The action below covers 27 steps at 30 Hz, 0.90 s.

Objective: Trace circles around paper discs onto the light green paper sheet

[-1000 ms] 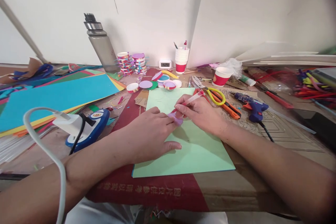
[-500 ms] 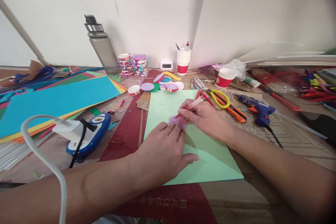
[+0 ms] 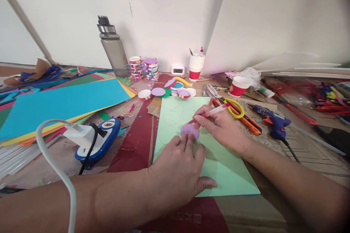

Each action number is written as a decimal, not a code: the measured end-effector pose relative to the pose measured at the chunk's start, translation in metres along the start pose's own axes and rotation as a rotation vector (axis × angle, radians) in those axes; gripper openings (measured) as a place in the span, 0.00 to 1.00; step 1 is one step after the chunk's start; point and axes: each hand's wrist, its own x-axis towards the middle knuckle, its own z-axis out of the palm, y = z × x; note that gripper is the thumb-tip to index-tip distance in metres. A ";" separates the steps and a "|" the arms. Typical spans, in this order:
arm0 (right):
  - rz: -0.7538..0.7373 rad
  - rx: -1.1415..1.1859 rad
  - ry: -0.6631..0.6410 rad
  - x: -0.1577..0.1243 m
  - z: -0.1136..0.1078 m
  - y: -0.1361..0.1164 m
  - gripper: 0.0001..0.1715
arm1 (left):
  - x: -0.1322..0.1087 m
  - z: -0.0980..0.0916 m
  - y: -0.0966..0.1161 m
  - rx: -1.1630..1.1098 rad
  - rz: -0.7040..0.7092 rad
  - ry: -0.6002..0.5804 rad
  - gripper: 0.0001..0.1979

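A purple paper disc [image 3: 189, 130] lies on a light green sheet of paper [image 3: 218, 174]. The fingertips of my left hand [image 3: 177, 167] press on the disc's near edge, fingers stretched out and thumb spread to the right. My right hand [image 3: 218, 127] grips a red pen [image 3: 212, 112], its tip at the disc's upper edge. Several round outlines [image 3: 168, 134] are drawn on the sheet's left and upper part. Beyond the sheet are loose purple discs [image 3: 158, 91] and short paper-cup rings [image 3: 144, 95].
Right of the sheet lie yellow-handled scissors [image 3: 235, 108], an orange utility knife [image 3: 251, 125] and a blue glue gun [image 3: 273, 120]. Coloured paper sheets [image 3: 68, 105] and a blue power strip [image 3: 109, 138] with cables are at left. A bottle [image 3: 113, 54] and stacked paper cups [image 3: 195, 67] stand behind.
My left hand has moved slightly right and toward me, exposing more of the purple disc. The pen in my right hand has shifted to the disc's upper edge. The camera view has turned slightly left.
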 end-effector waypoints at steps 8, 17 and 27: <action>0.054 0.031 0.178 0.003 -0.006 0.004 0.19 | 0.001 -0.005 0.000 -0.043 -0.005 -0.056 0.37; 0.100 0.056 0.098 0.001 0.001 0.001 0.17 | -0.001 -0.002 0.002 0.022 0.007 -0.009 0.36; 0.125 0.074 -0.013 0.001 0.008 0.002 0.14 | 0.000 -0.003 0.002 0.004 0.009 -0.017 0.33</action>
